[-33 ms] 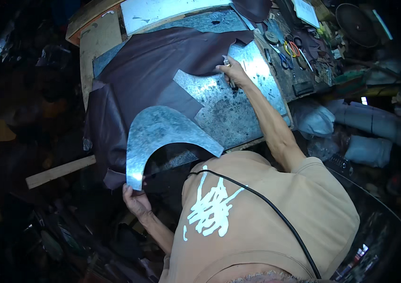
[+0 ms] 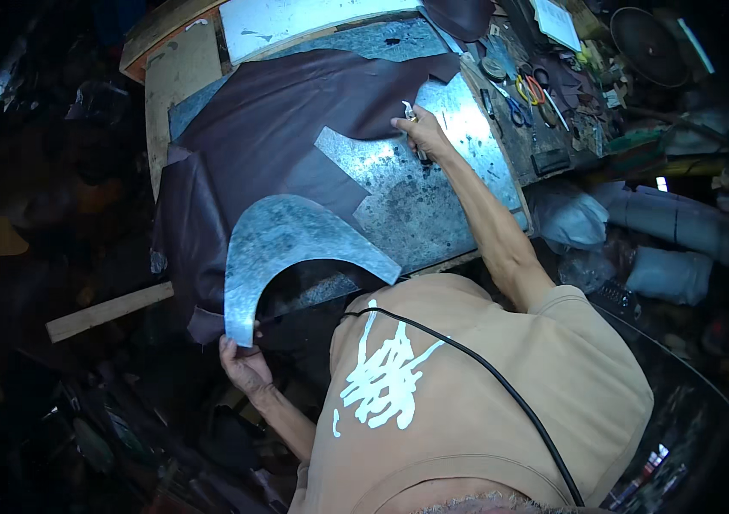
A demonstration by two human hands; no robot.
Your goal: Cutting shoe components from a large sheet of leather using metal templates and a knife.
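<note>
A large dark brown leather sheet [image 2: 279, 137] lies spread over a metal-topped workbench [image 2: 433, 214]. My left hand [image 2: 243, 364] grips the lower end of a curved, arch-shaped metal template [image 2: 287, 240], which rests across the leather's near edge. My right hand [image 2: 423, 135] reaches forward to the cut edge of the leather. It is closed on a small slim tool [image 2: 409, 110] whose tip touches the bench. The cut leaves an angular notch of bare metal showing beside that hand.
Scissors with coloured handles [image 2: 523, 90] and several small tools lie along the bench's right side. A wooden plank [image 2: 107, 313] juts out at the lower left. Pale bags [image 2: 570, 214] and rolls [image 2: 681, 223] sit to the right. A black cable [image 2: 484, 377] crosses my shirt.
</note>
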